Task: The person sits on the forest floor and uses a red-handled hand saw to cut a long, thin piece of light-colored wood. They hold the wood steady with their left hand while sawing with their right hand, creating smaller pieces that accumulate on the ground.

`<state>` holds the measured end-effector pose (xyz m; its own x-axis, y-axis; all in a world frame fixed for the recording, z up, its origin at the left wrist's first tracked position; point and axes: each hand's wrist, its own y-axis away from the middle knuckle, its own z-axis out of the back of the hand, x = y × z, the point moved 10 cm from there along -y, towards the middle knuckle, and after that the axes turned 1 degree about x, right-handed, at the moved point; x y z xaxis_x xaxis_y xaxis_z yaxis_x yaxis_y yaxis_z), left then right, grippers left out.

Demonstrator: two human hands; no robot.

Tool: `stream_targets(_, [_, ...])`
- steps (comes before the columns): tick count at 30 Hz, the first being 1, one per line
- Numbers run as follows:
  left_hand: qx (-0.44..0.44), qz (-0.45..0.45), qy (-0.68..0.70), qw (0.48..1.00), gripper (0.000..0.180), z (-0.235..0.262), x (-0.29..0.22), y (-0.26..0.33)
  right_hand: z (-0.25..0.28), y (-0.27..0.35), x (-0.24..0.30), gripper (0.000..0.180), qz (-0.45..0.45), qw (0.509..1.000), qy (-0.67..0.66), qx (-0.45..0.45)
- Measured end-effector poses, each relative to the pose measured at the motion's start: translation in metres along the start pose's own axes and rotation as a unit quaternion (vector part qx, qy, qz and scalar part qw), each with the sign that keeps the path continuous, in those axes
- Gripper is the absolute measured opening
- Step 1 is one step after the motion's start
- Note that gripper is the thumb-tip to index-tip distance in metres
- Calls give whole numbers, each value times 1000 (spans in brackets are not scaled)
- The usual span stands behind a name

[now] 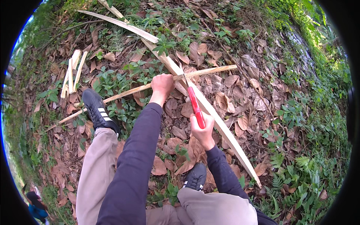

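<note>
The left hand [162,85] clenches its fingers round the thin wooden strip [135,90], apparently bracing it across the long plank [221,125], while the right hand's [203,129] grasp the red-handled cutting tool [196,107], blade at the strip.

Inside the left hand [163,85], part of the thin strip [131,91] is hidden; just right of that grip, the edge of the red-handled blade [185,80] is too small to tell; far ahead, a pale board [113,10] runs off the top; well behind and left, a person [36,208] is blurred

No readable text, labels, numbers, signs
</note>
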<state>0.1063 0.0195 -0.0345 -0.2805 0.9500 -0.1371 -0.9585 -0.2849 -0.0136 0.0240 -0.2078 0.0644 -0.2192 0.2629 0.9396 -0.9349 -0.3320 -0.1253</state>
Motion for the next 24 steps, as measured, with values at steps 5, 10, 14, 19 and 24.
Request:
stream_targets(5, [8, 4, 5, 1000, 14, 14, -6, 2, 20, 42, 0, 15, -2, 1000, 1, -1])
stream_targets(10, [21, 15, 3, 1000, 14, 17, -5, 3, 41, 65, -4, 21, -59, 997, 7, 40])
stream_targets(14, [32, 21, 0, 999, 14, 15, -8, 1, 52, 64, -7, 23, -31, 999, -13, -21])
stream_targets(19, [20, 14, -1, 1000, 15, 12, -6, 1, 43, 80, -18, 25, -110, 989, -91, -43])
stream_targets(24, [25, 17, -8, 999, 15, 10, -4, 0, 48, 100, -4, 27, -43, 997, 65, -12])
